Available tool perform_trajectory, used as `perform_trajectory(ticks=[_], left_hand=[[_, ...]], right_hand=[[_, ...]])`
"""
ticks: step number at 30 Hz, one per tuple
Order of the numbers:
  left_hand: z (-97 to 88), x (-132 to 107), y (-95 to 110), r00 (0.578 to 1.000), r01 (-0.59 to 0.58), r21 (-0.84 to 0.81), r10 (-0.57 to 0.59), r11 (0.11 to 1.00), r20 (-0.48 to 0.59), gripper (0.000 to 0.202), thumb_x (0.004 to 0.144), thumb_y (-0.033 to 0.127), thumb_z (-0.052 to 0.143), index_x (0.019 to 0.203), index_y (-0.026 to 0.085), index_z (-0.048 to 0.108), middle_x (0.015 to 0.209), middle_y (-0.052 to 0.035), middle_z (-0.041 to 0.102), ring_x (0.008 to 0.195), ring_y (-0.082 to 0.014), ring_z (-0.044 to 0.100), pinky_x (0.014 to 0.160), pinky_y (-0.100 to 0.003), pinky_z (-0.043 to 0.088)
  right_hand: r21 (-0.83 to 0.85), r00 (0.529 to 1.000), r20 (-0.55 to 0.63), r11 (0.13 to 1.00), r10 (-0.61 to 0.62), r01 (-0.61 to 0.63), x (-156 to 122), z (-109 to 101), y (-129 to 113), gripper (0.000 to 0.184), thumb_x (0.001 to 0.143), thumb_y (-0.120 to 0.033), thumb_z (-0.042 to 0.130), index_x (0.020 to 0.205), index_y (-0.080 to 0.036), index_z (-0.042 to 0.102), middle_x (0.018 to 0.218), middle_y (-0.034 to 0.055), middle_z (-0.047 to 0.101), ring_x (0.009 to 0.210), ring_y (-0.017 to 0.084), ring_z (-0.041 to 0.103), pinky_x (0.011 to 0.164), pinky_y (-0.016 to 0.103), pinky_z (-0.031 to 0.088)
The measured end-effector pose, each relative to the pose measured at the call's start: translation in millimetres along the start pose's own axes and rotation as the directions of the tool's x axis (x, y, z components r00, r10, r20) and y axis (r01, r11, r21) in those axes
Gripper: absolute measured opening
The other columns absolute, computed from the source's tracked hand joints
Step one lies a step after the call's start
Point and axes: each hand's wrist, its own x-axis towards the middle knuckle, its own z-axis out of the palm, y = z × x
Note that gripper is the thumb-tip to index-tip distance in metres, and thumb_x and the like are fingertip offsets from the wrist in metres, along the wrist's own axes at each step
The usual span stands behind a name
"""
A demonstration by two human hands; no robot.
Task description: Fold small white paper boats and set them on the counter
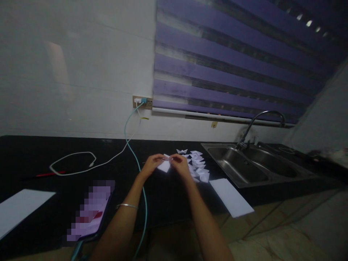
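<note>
Paper (164,167) is clamped between my left hand (152,165) and right hand (179,165), which hide its upper edges from me; the right partly blocks some paper boats (200,165).

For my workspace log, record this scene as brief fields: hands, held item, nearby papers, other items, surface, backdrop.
Hands: left hand and right hand, both on the held item
Held item: small white paper
Nearby papers: boat-like folded papers beside the right hand; white sheet farther right
Other items: device with pixelated screen, teal cable, sink
Surface: dark countertop
Backdrop: pale wall, purple striped blind
</note>
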Motion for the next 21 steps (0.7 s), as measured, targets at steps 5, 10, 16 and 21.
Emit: perform_trajectory(ticks=[5,10,16,21], left_hand=[[4.6,-1.8,0.7,0.999,0.041,-0.088,-0.042,0.995,-0.003,0.039,0.073,0.035,0.070,0.106,0.016,0.061,0.093,-0.0066,0.070,0.084,-0.0199,0.065,0.072,-0.028,0.049],[4.4,-1.8,-4.0,0.992,0.119,-0.113,-0.115,0.986,0.043,0.048,0.072,0.041,0.070,0.111,0.016,0.056,0.086,-0.0053,0.068,0.063,-0.0167,0.062,0.051,-0.025,0.048],[-0.2,-0.3,-4.1,0.994,0.074,-0.110,-0.083,0.991,-0.073,0.039,0.072,0.040,0.067,0.101,0.015,0.063,0.085,-0.0043,0.066,0.058,-0.0144,0.058,0.044,-0.022,0.045],[0.8,-0.9,-3.0,0.989,0.086,-0.090,-0.096,0.992,-0.112,0.036,0.072,0.038,0.065,0.100,0.015,0.064,0.082,-0.0032,0.065,0.056,-0.0135,0.056,0.041,-0.020,0.040]], right_hand=[[0.014,0.999,-0.046,1.000,-0.015,0.016,3.4,-0.5,7.9,0.013,0.067,-0.025,0.063,0.078,-0.019,0.063,0.071,0.0002,0.062,0.061,0.014,0.056,0.056,0.024,0.046],[0.122,0.991,-0.069,0.987,0.114,-0.105,3.5,2.7,7.4,0.014,0.064,-0.023,0.064,0.076,-0.019,0.060,0.073,-0.0002,0.060,0.064,0.015,0.059,0.052,0.026,0.052],[0.239,0.978,0.018,0.949,0.207,-0.205,1.1,5.2,6.3,0.016,0.066,-0.022,0.061,0.081,-0.019,0.061,0.061,-0.0024,0.060,0.055,0.014,0.060,0.047,0.025,0.054],[0.254,0.978,0.031,0.945,0.206,-0.207,1.3,5.1,9.4,0.015,0.067,-0.022,0.058,0.081,-0.017,0.061,0.055,-0.0025,0.059,0.051,0.013,0.059,0.047,0.024,0.054]])
